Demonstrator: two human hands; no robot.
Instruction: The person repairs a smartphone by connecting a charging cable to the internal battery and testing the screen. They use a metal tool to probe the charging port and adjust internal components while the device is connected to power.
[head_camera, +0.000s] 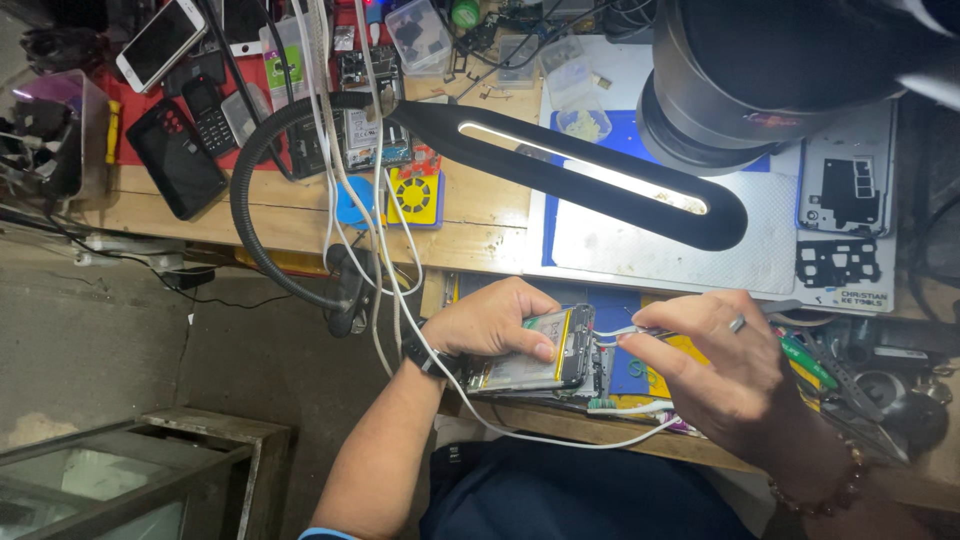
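My left hand (490, 320) grips an opened phone (545, 352) with its back cover off, so the battery and circuit board show. The thumb lies across the battery. My right hand (715, 365), with a ring on one finger, pinches metal tweezers (625, 331) whose tips touch the top end of the phone's board. Both hands hover over the front edge of a wooden workbench (480, 245). A black watch sits on my left wrist, and a bead bracelet on the right.
A black gooseneck lamp (590, 175) glows above a grey work mat (680, 245). A large dark lens housing (750, 80) hangs at upper right. Phones (160, 45), parts boxes and white cables (385, 250) crowd the back left. Tools lie at right (830, 365). A glass case (120, 475) stands lower left.
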